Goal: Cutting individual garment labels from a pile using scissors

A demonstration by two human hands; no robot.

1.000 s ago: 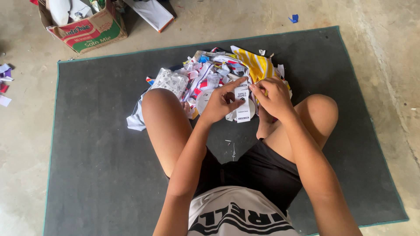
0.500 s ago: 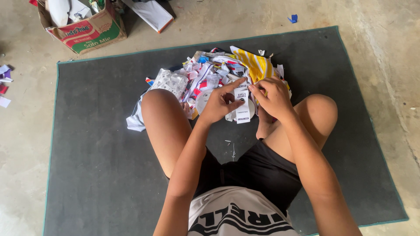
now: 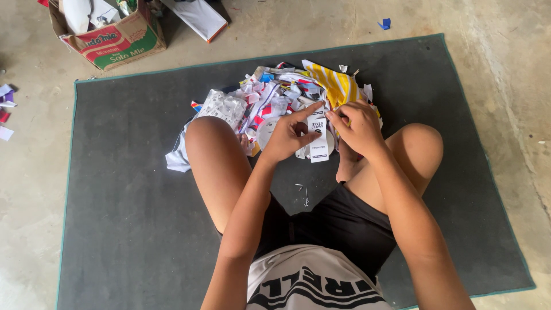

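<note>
I sit cross-legged on a dark grey mat (image 3: 126, 218). My left hand (image 3: 288, 133) pinches a small white printed paper strip (image 3: 317, 136) along its left edge, index finger stretched over its top. My right hand (image 3: 357, 126) grips the same strip at its upper right corner. Both hands hover just in front of a pile of torn paper scraps (image 3: 270, 100), white, red, blue and yellow-striped, lying on the mat beyond my knees.
A cardboard box (image 3: 112, 34) with white items stands on the concrete floor at the top left. A flat white book or board (image 3: 198, 16) lies beside it. Loose paper bits (image 3: 6, 106) sit at the left edge, a blue scrap (image 3: 384, 24) at the top right.
</note>
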